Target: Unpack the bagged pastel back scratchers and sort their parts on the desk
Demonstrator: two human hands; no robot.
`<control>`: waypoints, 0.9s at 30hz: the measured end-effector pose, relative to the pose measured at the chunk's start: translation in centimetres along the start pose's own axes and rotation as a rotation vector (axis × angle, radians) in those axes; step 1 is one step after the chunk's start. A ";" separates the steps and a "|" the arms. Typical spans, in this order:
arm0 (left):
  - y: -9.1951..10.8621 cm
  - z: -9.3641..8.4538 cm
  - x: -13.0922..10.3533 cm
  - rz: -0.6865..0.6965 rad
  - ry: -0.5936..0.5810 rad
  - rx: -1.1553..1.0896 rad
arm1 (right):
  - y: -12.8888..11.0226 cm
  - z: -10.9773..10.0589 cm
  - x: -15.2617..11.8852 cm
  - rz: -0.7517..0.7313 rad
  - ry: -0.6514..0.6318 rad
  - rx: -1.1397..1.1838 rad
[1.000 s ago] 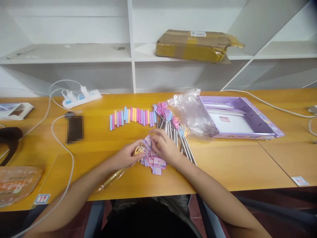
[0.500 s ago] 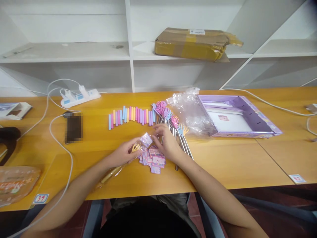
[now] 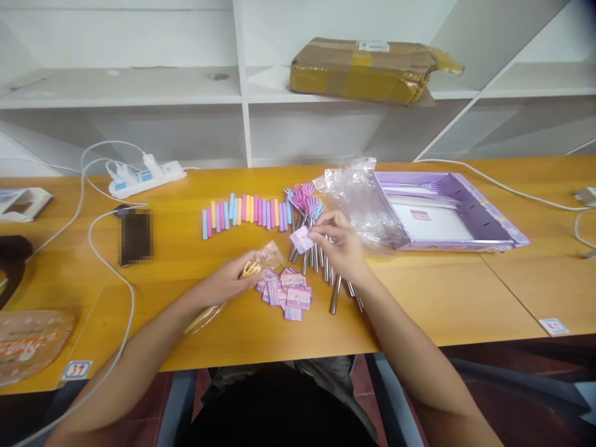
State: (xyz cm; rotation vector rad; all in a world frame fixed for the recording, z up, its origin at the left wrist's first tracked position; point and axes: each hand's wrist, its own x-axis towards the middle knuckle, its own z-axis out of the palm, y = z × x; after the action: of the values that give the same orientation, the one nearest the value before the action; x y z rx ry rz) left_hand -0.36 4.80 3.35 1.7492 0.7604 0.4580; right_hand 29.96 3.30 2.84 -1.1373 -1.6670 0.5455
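My left hand (image 3: pixel 231 280) is closed on a clear plastic bag (image 3: pixel 270 254) with a yellow hand-shaped scratcher (image 3: pixel 252 268) inside. Between the fingertips of my right hand (image 3: pixel 339 243) is a small pink and purple card (image 3: pixel 302 239), held above the metal handles of the scratchers. A pile of similar cards (image 3: pixel 296 297) lies on the table just right of my left hand. Pink and blue scratcher heads (image 3: pixel 305 200) show behind my right hand, which hides part of that bundle. A row of coloured sticks (image 3: pixel 264 213) lies further back.
A purple open box (image 3: pixel 433 245) stands at the right beside crumpled clear plastic (image 3: pixel 358 205). At the left are a white power strip (image 3: pixel 149 180), cables and a blurred dark object (image 3: pixel 136 237). A taped carton (image 3: pixel 358 69) sits on the shelf (image 3: pixel 139 87) behind.
My right hand has moved right and back, taking the card away from the bag. The mouth of the bag now shows free beside my left hand.
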 end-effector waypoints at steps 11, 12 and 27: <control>-0.5 1.5 0.2 -0.106 -0.075 -0.127 | -2.8 2.4 -0.3 0.042 -0.484 0.110; -0.6 1.7 0.2 -0.108 -0.111 -0.164 | -3.6 2.5 -0.1 0.049 -0.431 0.115; -0.6 2.1 -0.7 -0.006 -0.239 -0.189 | -8.7 -2.7 -0.5 0.030 0.133 0.131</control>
State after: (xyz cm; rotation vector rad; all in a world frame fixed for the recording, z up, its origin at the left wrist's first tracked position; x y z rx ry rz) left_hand 0.39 2.95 2.18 1.5892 0.5347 0.2995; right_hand 28.77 -1.55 10.45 -1.0803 -1.4808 0.5771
